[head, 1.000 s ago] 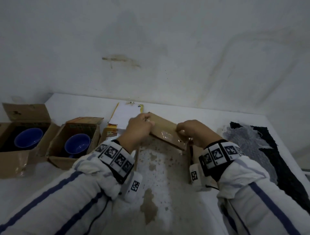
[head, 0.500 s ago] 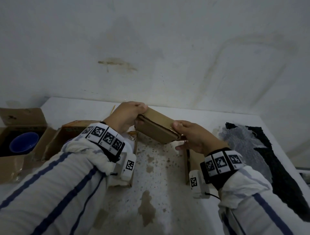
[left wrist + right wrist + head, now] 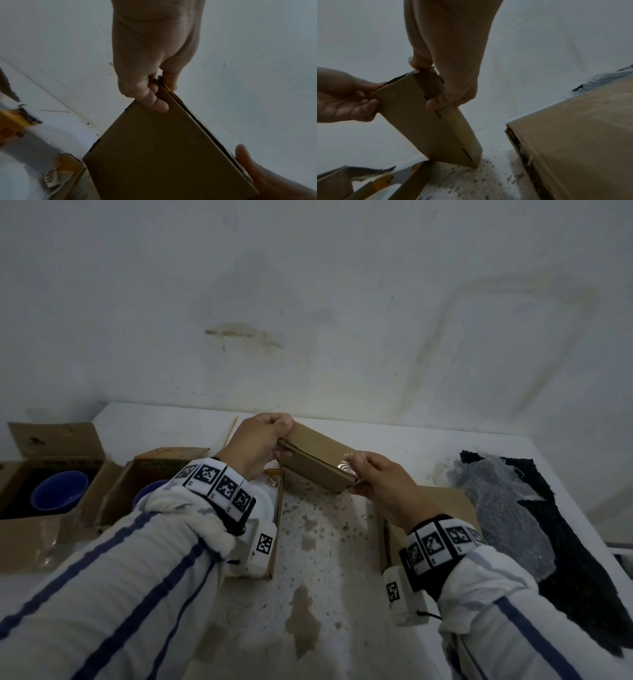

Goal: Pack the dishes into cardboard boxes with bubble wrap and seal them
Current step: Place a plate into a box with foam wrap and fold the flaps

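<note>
A flattened brown cardboard box point(image 3: 317, 460) is held up on edge between both hands over the speckled white table point(image 3: 329, 542). My left hand point(image 3: 263, 440) pinches its far left corner, fingers and thumb curled round the edge point(image 3: 154, 94). At the near right end my right hand point(image 3: 373, 477) grips it, where clear tape shines. In the right wrist view the box point(image 3: 426, 121) has its lower corner touching the table. Two open boxes at the left each hold a blue bowl point(image 3: 60, 491); the second bowl point(image 3: 147, 494) is mostly hidden by my left sleeve.
A dark cloth with a sheet of bubble wrap point(image 3: 507, 508) lies at the right. Another flat carton point(image 3: 442, 508) lies under my right wrist. A white plate in an open box point(image 3: 270, 508) sits under my left wrist. A white wall stands close behind.
Both hands have lifted the flat box from the table and turned it up on edge. The left hand moved up and away; the view tilted slightly.
</note>
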Available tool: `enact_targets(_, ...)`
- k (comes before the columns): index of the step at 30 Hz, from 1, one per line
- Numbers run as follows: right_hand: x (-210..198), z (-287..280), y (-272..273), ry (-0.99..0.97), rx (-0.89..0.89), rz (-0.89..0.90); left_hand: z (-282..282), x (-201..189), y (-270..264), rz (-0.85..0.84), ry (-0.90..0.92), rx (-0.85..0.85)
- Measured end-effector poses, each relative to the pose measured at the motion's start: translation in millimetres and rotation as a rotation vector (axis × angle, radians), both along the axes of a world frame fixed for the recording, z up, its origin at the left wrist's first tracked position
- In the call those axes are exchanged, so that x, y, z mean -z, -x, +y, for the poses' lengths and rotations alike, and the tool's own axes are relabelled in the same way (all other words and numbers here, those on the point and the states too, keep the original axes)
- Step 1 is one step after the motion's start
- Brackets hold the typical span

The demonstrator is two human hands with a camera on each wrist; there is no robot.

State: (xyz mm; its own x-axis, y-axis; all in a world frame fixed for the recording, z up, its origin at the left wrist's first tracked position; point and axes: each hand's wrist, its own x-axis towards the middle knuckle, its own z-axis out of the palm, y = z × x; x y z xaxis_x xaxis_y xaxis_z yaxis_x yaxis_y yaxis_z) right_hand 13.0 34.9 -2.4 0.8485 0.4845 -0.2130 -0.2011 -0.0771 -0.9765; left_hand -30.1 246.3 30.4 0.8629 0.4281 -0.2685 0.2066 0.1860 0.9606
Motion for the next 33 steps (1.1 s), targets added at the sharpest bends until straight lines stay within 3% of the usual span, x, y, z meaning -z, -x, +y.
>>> enact_targets(5,-1,7,4,0.091,0.083,-0.141,-1,-2,7,0.0,0.023,-0.012)
enact_targets(10,-1,-15,0,0.028,0.081,0.003,-10,-5,23,0.022,0.071,0.194)
enact_targets(13,1,-32,-1,0.07,0.015,0.045,-14,7,37,0.142,-0.067,0.308)
enact_targets(15,3,-36,2,0.245,-0.048,-0.028,-18,22,45,0.256,-0.282,0.392)
enact_targets(18,11,-29,13,0.72,-0.145,-0.226,-26,44,51,0.369,-0.69,0.547)
enact_targets(20,18,-23,24,0.914,-0.199,-0.28,-33,57,52,0.447,-0.928,0.674)
enact_targets(22,25,-17,35,1.026,-0.262,-0.31,-40,69,54,0.476,-1.033,0.767)
enact_targets(25,29,-14,41,1.161,-0.359,-0.33,-47,84,58,0.496,-1.0,0.812)
enact_targets(29,28,-26,29,1.014,-0.294,-0.25,-56,85,53,0.53,-1.119,0.792)
enact_targets(31,23,-40,17,0.847,-0.141,-0.186,-63,78,42,0.49,-1.175,0.689)
enact_targets(33,19,-60,2,0.732,0.013,-0.127,-78,69,28,0.406,-1.099,0.66)
